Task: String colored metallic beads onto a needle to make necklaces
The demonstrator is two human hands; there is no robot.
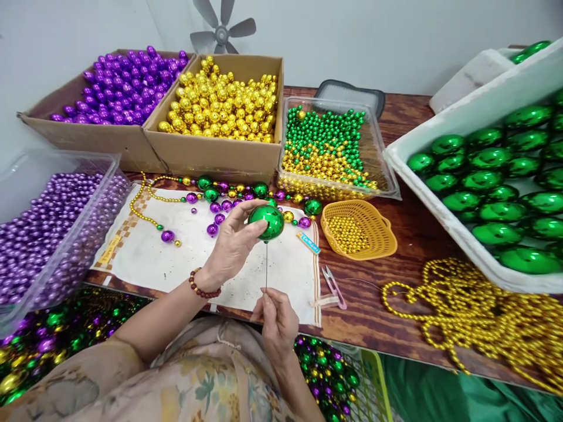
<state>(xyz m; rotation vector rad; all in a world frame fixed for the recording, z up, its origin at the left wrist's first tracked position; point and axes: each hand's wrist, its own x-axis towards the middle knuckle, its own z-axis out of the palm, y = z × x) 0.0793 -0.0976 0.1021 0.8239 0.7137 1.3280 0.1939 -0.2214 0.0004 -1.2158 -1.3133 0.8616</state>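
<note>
My left hand (236, 243) pinches a large shiny green ball (269, 221) between thumb and fingers, raised above a white cloth (193, 264). A thin needle (266, 264) runs straight down from the underside of the ball. Its lower end is between the fingertips of my right hand (277, 322), which is closed near the table's front edge. Beyond the left hand lie strung and loose purple, green and gold beads, among them a purple bead (168, 236) beside a gold bead chain (141, 205).
Boxes of purple balls (127, 88) and gold balls (224, 105) stand behind. A clear tub (391, 181), an orange basket (387, 240), pink-handled snips (336, 290) and gold bead strands (475, 310) lie rightward. A white foam box (444, 234) of green balls leans at right; purple beads (48, 217) are at left.
</note>
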